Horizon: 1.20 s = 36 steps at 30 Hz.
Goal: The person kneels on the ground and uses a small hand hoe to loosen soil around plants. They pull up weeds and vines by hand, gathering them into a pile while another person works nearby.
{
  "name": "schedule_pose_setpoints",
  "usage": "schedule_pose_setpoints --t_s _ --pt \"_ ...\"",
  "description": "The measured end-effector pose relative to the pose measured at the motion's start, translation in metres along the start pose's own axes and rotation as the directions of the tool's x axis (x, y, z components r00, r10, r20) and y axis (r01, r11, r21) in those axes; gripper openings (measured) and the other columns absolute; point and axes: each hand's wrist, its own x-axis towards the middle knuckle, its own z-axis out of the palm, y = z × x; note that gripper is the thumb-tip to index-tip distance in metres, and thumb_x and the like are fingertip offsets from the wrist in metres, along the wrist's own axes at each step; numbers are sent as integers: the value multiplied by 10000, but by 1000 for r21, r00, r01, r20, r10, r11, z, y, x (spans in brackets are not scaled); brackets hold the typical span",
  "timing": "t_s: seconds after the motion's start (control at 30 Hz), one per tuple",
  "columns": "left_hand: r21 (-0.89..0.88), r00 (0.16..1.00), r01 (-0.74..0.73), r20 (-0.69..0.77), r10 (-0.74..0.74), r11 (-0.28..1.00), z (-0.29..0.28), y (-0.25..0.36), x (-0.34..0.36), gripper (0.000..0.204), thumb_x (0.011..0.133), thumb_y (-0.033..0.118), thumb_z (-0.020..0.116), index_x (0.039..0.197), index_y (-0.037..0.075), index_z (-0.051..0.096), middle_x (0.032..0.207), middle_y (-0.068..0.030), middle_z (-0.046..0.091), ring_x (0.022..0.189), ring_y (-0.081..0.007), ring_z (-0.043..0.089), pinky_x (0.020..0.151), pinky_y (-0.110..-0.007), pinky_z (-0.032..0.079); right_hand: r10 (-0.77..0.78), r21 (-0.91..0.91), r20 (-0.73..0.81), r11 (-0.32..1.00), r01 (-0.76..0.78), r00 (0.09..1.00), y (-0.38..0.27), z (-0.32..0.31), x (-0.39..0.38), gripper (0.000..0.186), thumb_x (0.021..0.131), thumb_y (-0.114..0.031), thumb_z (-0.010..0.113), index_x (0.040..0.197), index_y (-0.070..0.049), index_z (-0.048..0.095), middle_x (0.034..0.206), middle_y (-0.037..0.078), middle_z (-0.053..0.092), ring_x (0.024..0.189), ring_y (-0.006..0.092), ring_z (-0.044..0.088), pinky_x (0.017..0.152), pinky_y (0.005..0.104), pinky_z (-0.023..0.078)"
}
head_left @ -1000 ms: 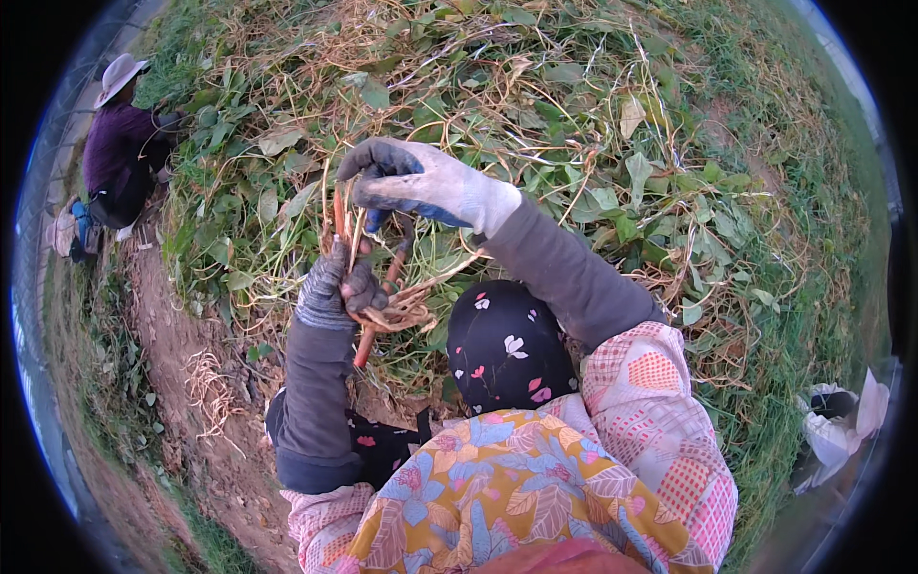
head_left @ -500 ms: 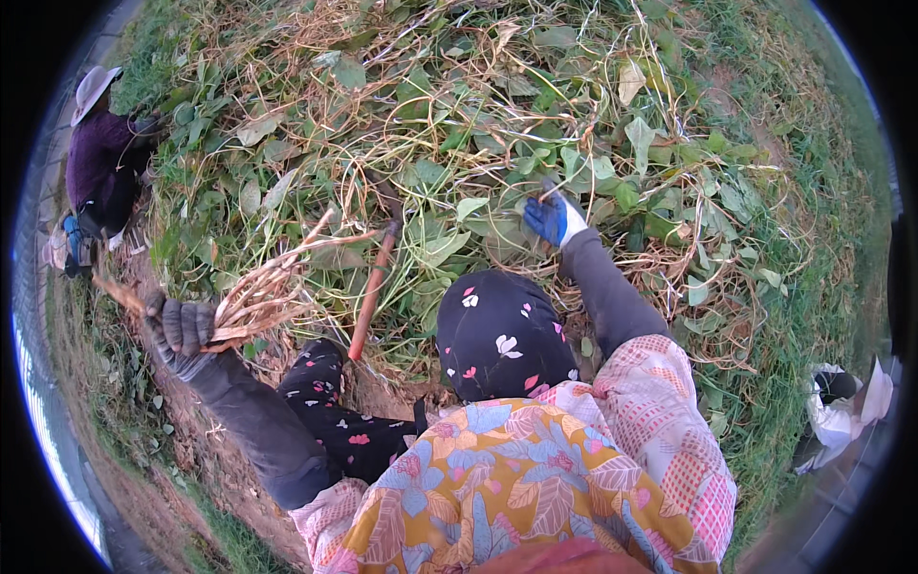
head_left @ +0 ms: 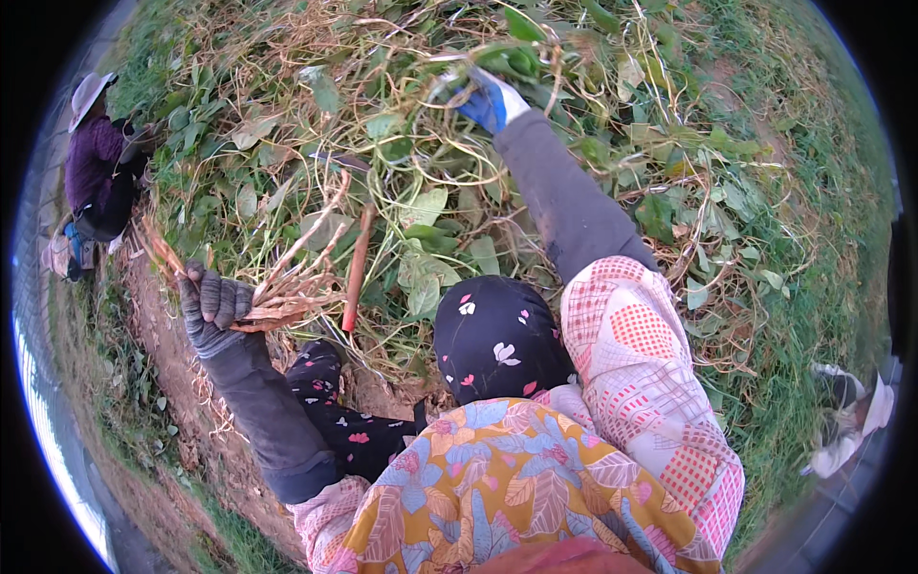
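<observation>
My left hand point(head_left: 218, 301), in a dark grey glove, is closed around a bunch of dry tan bean pods point(head_left: 292, 295) whose ends stick out on both sides. Farther forward, my right hand point(head_left: 490, 102), in a blue and white glove, reaches into the tangled green vines point(head_left: 421, 143). Its fingers look closed on some vine stems, though leaves and blur partly cover the fingertips. Between my hands lies a sickle with a reddish wooden handle point(head_left: 358, 277); its dark blade point(head_left: 339, 161) is half buried among stems.
A person point(head_left: 100, 172) in a purple top and pale hat crouches at the far left edge of the vines. Bare soil point(head_left: 182, 383) runs along my left. A white sack point(head_left: 851, 421) lies at the right, near paving. My knee point(head_left: 499, 340) rises close in front.
My right hand has moved forward and left, and the vines around it have shifted. My left hand has come slightly right with the pods. The sickle handle has shifted a little leftward.
</observation>
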Motion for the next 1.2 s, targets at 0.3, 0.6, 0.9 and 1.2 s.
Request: schedule_pose_setpoints --t_s 0.3,0.6,0.9,1.2 --pt "26 993 104 -65 -102 994 -3 -5 -7 198 941 235 338 962 75 453 505 55 427 358 -51 372 452 -231 393 -170 -648 -5 751 127 985 24 -39 -186 505 819 -191 552 1250 -17 354 1219 112 459 1094 182 469 819 342 443" --pt "18 974 139 -182 -133 990 -2 -22 -1 224 940 257 335 974 73 459 504 50 403 362 -51 351 425 -226 354 -652 -372 -358 756 539 668 -96 -59 -187 285 870 -254 469 648 -82 517 554 26 493 483 116 456 465 225 352" --pt "24 947 188 -270 -175 982 -5 -34 2 185 914 274 412 951 101 467 508 79 388 374 -41 332 454 -234 345 -512 -755 -265 -417 -506 817 -119 -183 -35 352 773 -177 451 1107 -94 527 1101 181 532 1027 311 509 873 391 405" --pt "-34 895 218 -391 -214 975 -22 -42 -4 187 924 250 388 966 81 457 529 53 411 391 -54 378 458 -241 386 -504 -476 -338 -637 -606 795 -117 -262 34 359 773 -266 490 1086 -105 561 1183 133 479 1076 322 471 934 467 320"
